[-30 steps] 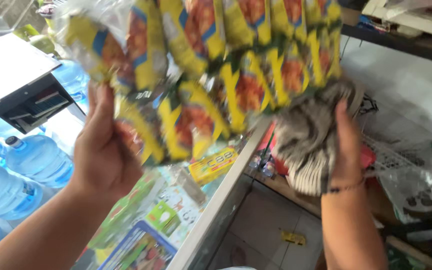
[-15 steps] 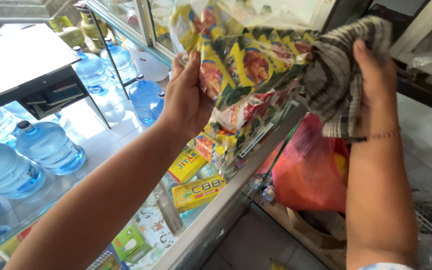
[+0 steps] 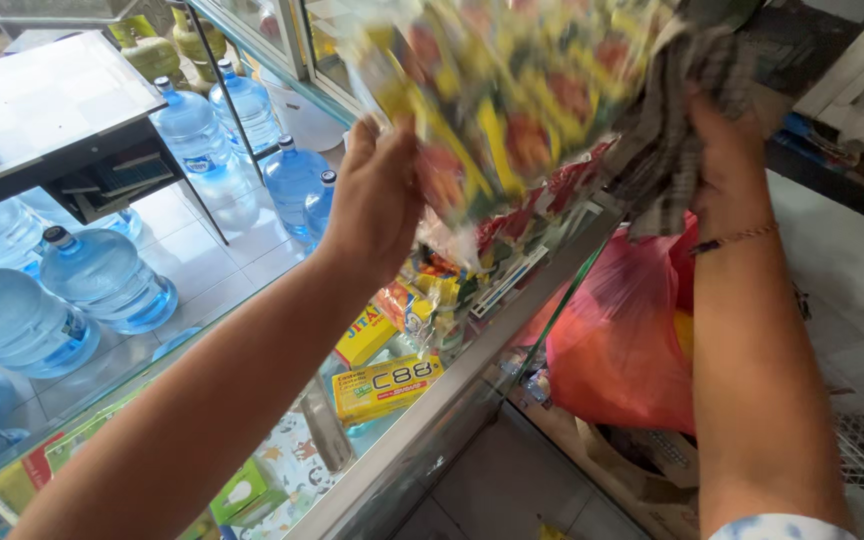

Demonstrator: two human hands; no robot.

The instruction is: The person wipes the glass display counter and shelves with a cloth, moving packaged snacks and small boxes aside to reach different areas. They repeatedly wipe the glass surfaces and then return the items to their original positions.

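Holding a hanging strip of yellow-red snack sachets [image 3: 512, 110] up above the glass display counter [image 3: 432, 400]: left hand [image 3: 377, 205] has fingers closed on the strip's left edge. Right hand [image 3: 727, 165] fingers clamped on a grey checked cloth [image 3: 667, 150] touching the strip's right side. Strip is motion-blurred. Red plastic bag [image 3: 622, 340] sits below, water jugs [image 3: 102, 275] on the floor at left.

You hold a blurred strip of yellow-and-red sachets [image 3: 512, 110] up high. Below it, inside the glass case, lie a flat yellow box [image 3: 387, 385] and a small green box [image 3: 242, 492].
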